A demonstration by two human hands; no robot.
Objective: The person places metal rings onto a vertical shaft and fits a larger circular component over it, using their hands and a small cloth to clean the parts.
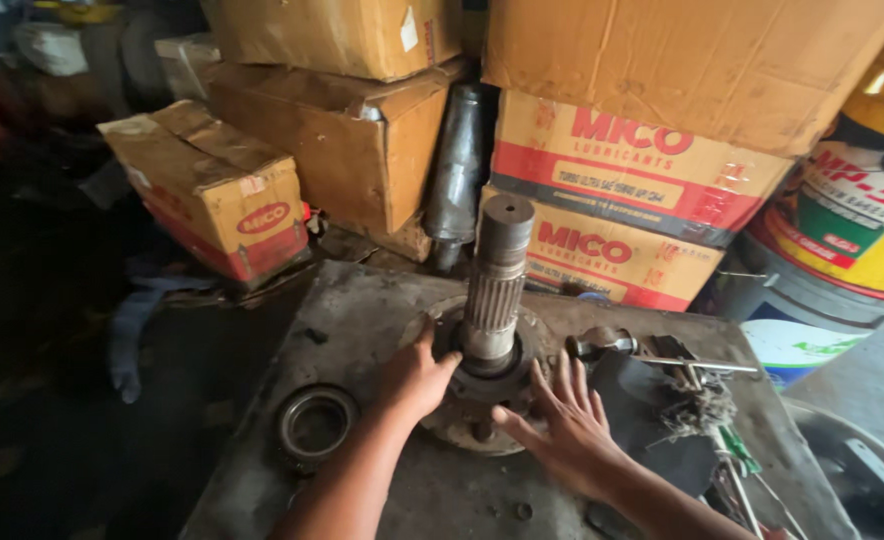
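This is a vehicle repair workshop, dim and grimy. A greasy, stained grey metal workbench (362, 310) fills the near middle, and on it stands a heavy steel splined shaft on a round flange (492, 300), upright, with a loose dark steel bearing ring (315, 423) lying near its left. Stacked behind, far across the scene, are worn brown cardboard lubricant cartons with red bands (602, 190). At far right stands a yellow plastic grease pail (852, 220). Scattered metal hand tools and screwdrivers (702, 400) lie on the bench's right side.
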